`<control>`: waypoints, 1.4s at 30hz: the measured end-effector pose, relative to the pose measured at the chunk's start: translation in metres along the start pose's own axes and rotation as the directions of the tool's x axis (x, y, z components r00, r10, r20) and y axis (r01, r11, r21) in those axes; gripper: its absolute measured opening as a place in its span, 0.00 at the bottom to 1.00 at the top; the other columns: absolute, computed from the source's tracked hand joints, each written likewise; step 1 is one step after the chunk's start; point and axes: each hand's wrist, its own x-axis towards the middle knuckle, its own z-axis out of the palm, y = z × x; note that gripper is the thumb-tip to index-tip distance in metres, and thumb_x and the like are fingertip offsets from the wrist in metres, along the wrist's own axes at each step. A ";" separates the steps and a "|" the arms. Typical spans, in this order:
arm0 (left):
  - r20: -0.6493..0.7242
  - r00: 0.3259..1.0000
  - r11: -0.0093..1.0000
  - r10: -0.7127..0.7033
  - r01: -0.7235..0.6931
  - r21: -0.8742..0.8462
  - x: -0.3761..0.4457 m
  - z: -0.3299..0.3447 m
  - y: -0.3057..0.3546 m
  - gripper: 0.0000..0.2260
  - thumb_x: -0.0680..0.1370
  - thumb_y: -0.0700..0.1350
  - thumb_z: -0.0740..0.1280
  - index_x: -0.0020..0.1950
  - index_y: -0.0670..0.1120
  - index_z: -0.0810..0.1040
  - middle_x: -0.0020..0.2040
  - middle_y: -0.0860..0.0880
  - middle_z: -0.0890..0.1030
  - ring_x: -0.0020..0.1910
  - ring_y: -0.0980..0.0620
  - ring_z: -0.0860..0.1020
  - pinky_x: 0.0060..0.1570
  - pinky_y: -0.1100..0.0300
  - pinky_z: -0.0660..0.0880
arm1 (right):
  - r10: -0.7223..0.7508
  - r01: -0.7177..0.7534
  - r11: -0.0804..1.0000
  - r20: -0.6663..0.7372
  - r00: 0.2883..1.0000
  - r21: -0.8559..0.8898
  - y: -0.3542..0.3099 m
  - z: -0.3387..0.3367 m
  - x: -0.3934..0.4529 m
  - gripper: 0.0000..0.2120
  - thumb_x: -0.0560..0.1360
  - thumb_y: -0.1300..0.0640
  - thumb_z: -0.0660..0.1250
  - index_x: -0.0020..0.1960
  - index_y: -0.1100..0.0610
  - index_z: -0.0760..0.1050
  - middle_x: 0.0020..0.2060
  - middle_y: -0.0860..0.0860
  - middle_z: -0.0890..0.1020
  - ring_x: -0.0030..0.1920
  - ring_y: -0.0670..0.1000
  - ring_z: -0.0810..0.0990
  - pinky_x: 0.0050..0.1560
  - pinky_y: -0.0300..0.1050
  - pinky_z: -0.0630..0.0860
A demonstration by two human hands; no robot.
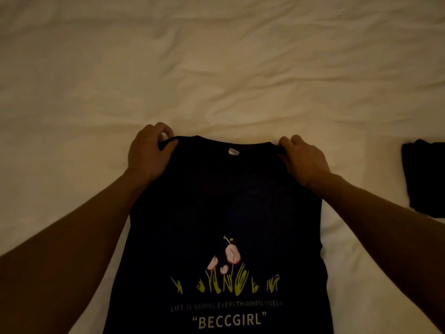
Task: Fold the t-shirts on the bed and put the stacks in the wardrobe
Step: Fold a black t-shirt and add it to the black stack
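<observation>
Hands at the collar end: left hand (149, 150) pinches one shoulder of the dark t-shirt (226, 213), right hand (303, 157) pinches the other, each grip clamped on fabric. The shirt lies print-up on the white bed (216, 68). A folded dark garment (426, 177) sits well to the right.

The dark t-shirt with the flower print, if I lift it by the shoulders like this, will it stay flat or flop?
The dark t-shirt probably flops: it looks like thin cloth, pinched by the left hand and right hand. It likely hangs and sways from those two corners. It seems light, so it should drag easily over the bed sheet.
</observation>
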 end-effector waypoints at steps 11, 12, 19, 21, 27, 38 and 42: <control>0.212 0.970 0.975 0.122 -0.157 0.157 -0.149 0.058 0.045 0.17 0.80 0.52 0.63 0.69 0.52 0.72 0.56 0.49 0.76 0.54 0.48 0.77 0.45 0.55 0.75 | -0.226 0.226 0.974 0.015 0.974 0.007 -0.108 0.051 -0.123 0.34 0.68 0.40 0.69 0.69 0.57 0.70 0.42 0.51 0.83 0.34 0.51 0.82 0.33 0.44 0.75; 0.257 0.964 0.983 0.060 -0.103 0.155 -0.160 0.066 0.043 0.22 0.80 0.55 0.63 0.73 0.52 0.68 0.60 0.49 0.75 0.57 0.49 0.76 0.47 0.55 0.75 | -0.203 0.203 0.979 0.007 0.979 -0.014 -0.110 0.055 -0.127 0.36 0.65 0.43 0.74 0.69 0.57 0.71 0.39 0.51 0.83 0.30 0.50 0.81 0.29 0.43 0.73; 0.210 0.973 0.963 0.097 -0.146 0.228 -0.168 0.091 0.030 0.28 0.77 0.60 0.65 0.75 0.51 0.67 0.48 0.47 0.78 0.45 0.48 0.78 0.38 0.53 0.77 | -0.092 0.087 0.995 -0.087 0.992 -0.053 -0.102 0.065 -0.134 0.40 0.60 0.52 0.80 0.70 0.59 0.73 0.32 0.51 0.79 0.25 0.50 0.76 0.26 0.44 0.71; 0.159 0.979 0.957 0.126 -0.162 0.239 -0.172 0.090 0.029 0.27 0.77 0.56 0.65 0.74 0.49 0.68 0.45 0.47 0.78 0.40 0.48 0.77 0.34 0.53 0.76 | -0.053 0.049 0.998 -0.106 0.993 -0.035 -0.106 0.068 -0.136 0.41 0.60 0.54 0.81 0.70 0.61 0.73 0.31 0.51 0.79 0.24 0.50 0.76 0.25 0.44 0.72; 0.248 0.968 0.987 0.025 -0.063 0.147 -0.176 0.082 0.036 0.39 0.75 0.71 0.57 0.81 0.56 0.50 0.57 0.50 0.78 0.55 0.51 0.77 0.55 0.53 0.74 | -0.113 0.095 0.974 0.078 0.991 0.206 -0.115 0.053 -0.143 0.49 0.71 0.43 0.71 0.81 0.55 0.45 0.49 0.51 0.80 0.38 0.49 0.80 0.37 0.45 0.77; 0.164 0.958 0.969 -0.235 0.244 -0.041 -0.176 0.039 0.000 0.30 0.77 0.65 0.63 0.74 0.51 0.68 0.58 0.51 0.75 0.59 0.49 0.75 0.56 0.49 0.76 | -0.057 -0.066 0.909 0.280 0.958 0.412 -0.080 0.029 -0.165 0.30 0.79 0.44 0.63 0.77 0.51 0.61 0.65 0.50 0.70 0.64 0.50 0.73 0.61 0.45 0.74; 0.057 0.959 0.957 -0.279 0.273 0.095 -0.203 0.027 -0.013 0.22 0.79 0.53 0.66 0.72 0.47 0.72 0.63 0.43 0.76 0.62 0.42 0.73 0.60 0.46 0.71 | 0.191 -0.352 0.693 0.311 0.931 0.629 -0.086 0.034 -0.185 0.16 0.79 0.48 0.66 0.64 0.52 0.74 0.54 0.47 0.78 0.54 0.47 0.78 0.57 0.43 0.75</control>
